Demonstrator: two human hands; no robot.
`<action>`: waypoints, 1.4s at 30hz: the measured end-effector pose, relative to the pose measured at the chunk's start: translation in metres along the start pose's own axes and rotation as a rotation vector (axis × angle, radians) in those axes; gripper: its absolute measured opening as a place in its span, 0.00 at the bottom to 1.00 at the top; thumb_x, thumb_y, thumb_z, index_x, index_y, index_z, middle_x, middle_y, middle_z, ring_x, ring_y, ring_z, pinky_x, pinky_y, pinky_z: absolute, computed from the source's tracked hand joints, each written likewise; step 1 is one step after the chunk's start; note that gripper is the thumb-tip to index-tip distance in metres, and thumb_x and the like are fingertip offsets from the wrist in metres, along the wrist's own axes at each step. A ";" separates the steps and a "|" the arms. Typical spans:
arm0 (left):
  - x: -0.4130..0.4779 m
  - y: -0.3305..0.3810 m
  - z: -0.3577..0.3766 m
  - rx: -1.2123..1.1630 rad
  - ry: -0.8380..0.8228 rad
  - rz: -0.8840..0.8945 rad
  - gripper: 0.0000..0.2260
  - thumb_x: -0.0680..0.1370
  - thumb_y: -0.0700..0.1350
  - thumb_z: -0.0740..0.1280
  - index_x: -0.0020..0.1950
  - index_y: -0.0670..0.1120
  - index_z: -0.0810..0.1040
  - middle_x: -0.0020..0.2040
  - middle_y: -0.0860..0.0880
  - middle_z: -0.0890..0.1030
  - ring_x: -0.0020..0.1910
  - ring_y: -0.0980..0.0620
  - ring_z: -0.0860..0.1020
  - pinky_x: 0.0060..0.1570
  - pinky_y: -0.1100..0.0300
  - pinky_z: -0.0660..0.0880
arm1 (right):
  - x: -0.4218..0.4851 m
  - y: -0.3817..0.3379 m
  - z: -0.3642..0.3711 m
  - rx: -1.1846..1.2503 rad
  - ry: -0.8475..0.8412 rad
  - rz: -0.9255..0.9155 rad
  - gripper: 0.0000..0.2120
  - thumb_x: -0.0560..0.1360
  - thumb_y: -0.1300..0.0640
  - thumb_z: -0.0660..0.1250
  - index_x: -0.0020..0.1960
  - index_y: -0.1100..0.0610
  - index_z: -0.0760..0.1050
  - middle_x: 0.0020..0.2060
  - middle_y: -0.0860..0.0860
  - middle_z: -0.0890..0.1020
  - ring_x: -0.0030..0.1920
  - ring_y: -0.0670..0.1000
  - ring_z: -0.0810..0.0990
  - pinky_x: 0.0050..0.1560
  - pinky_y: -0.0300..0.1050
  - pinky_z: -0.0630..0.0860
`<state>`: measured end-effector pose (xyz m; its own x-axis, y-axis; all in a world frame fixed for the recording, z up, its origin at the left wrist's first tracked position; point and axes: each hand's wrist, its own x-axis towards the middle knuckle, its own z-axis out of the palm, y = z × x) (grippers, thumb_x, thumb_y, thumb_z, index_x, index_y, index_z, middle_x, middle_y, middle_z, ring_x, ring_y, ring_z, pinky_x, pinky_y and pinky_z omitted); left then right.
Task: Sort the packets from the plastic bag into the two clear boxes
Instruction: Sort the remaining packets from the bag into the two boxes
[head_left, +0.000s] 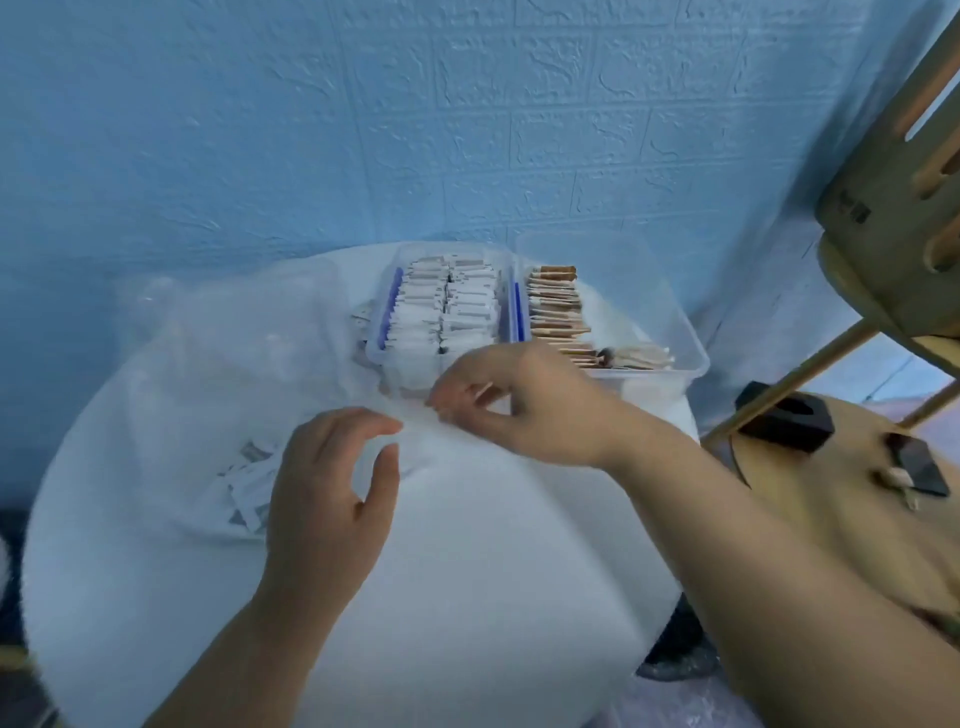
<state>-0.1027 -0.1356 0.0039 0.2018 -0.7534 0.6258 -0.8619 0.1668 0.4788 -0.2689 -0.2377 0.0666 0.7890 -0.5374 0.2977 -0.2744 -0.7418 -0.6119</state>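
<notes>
bag edge pinched by right hand

A round white desk carries a crumpled plastic bag on its left side. At the far edge, a clear box with blue clips and a second clear box stand side by side.

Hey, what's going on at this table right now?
A person is working at a round white table. Their right hand seems to pinch the edge of a clear plastic bag, and the left hand hovers open beside it, as if to open the bag. A few loose packets lie inside the bag. At the back, the left box is packed with white packets, and the right box holds a row of brown-edged packets, with room left.
</notes>
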 end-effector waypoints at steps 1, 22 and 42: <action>-0.010 -0.009 -0.013 0.040 0.000 -0.039 0.13 0.74 0.46 0.58 0.49 0.43 0.79 0.48 0.48 0.79 0.50 0.50 0.74 0.53 0.62 0.66 | 0.001 -0.009 0.019 0.018 -0.046 -0.012 0.07 0.74 0.60 0.67 0.50 0.57 0.81 0.45 0.49 0.83 0.43 0.46 0.81 0.47 0.38 0.77; -0.047 -0.066 -0.053 0.365 -0.182 -0.117 0.17 0.73 0.52 0.59 0.53 0.45 0.81 0.52 0.47 0.81 0.49 0.45 0.79 0.48 0.53 0.75 | 0.006 0.002 0.136 -0.107 -0.028 -0.021 0.25 0.70 0.47 0.68 0.64 0.56 0.75 0.62 0.51 0.76 0.61 0.48 0.74 0.63 0.34 0.65; -0.047 -0.070 -0.056 -0.107 -0.138 -0.287 0.16 0.73 0.55 0.61 0.52 0.49 0.82 0.46 0.52 0.82 0.45 0.58 0.75 0.46 0.68 0.70 | 0.014 -0.015 0.126 0.330 0.249 0.251 0.08 0.75 0.59 0.67 0.40 0.48 0.76 0.34 0.42 0.78 0.34 0.39 0.73 0.39 0.29 0.68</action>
<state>-0.0258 -0.0768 -0.0246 0.3582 -0.8571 0.3703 -0.7241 -0.0046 0.6897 -0.1849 -0.1834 -0.0124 0.5541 -0.7930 0.2532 -0.2183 -0.4319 -0.8751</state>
